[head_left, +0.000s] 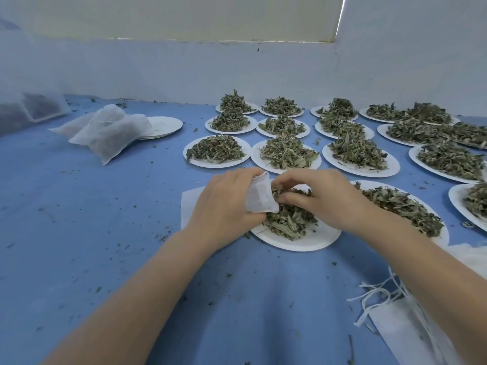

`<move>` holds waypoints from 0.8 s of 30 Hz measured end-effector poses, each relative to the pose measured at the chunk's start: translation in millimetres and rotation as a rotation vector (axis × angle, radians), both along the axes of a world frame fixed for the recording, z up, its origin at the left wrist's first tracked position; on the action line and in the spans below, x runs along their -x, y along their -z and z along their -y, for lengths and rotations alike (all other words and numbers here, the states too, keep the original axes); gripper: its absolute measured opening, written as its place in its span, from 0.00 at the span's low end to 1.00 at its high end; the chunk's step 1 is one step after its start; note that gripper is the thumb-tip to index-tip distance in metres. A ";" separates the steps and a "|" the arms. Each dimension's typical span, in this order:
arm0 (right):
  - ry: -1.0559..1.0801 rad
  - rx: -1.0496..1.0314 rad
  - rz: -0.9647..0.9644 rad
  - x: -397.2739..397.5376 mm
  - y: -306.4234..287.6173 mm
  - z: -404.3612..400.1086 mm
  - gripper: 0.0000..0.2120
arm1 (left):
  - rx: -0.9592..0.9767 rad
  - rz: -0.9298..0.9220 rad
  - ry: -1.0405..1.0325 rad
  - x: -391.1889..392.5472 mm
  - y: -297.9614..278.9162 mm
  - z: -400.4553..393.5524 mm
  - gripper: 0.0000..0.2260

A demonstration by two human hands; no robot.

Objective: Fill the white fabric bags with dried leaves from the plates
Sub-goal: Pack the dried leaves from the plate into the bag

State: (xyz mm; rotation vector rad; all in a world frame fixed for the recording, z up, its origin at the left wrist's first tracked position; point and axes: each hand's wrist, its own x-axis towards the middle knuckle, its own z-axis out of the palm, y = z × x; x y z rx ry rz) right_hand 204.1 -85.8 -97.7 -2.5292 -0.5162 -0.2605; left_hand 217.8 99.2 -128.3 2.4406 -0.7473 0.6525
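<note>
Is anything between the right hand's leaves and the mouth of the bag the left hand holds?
Nothing visible. The left hand holds the white bag over the near plate, its mouth against the leaves that the right hand is pinching.

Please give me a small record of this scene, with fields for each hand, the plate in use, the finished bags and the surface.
left hand: grips white fabric bag, mouth toward the leaves
right hand: pinches dried leaves
plate in use: nearest, partly covered with leaves
filled bags: piled far left, beside empty plates
surface: blue cloth, leaf crumbs scattered
</note>
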 end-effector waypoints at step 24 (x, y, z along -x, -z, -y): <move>-0.030 -0.423 -0.016 12.7 -3.6 -26.6 0.22 | 0.042 0.006 0.038 8.1 -3.7 9.5 0.23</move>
